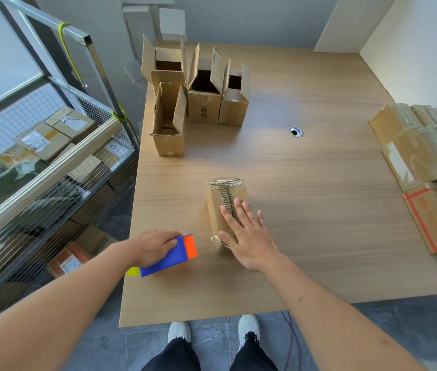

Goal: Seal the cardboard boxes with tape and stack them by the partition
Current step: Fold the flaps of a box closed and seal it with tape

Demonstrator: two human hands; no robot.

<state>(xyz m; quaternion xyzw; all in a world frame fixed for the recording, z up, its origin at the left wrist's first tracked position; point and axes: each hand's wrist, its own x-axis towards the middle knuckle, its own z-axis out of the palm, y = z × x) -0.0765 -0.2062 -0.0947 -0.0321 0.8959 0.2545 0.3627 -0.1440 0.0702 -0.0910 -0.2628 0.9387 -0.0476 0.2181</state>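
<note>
Stacking by the partition comes next, on the taped boxes [423, 156] at the table's [319, 236] right edge – the sealed box [226, 207] under the flat, spread right hand [249, 236] could slip, unheld – the left hand [155, 247] grips the tape dispenser [171, 257], which could snag

I see my bare, sleeveless forearms [316, 298], black trousers [212, 357], and white lace-up trainers [248, 330] with black laces.
</note>
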